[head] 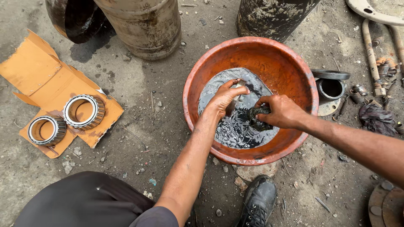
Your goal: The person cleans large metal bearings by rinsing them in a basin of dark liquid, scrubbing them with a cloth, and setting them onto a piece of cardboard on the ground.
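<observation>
An orange basin (290,71) on the ground holds dark oily liquid (235,130). My left hand (222,101) is over the liquid, fingers closed around a grey metal part (238,97) that sticks up from it. My right hand (281,111) is beside it in the basin, gripping a black soaked rag (257,118) pressed against the lower end of that part. Both hands are smeared with oil.
Two roller bearings (84,111) (47,130) lie on flattened orange cardboard (33,67) at left. Dirty drums (147,25) (269,17) stand behind the basin. Metal rings (330,86), pipes (370,50) and a dark rag (376,117) lie at right. My black shoe (259,201) is below the basin.
</observation>
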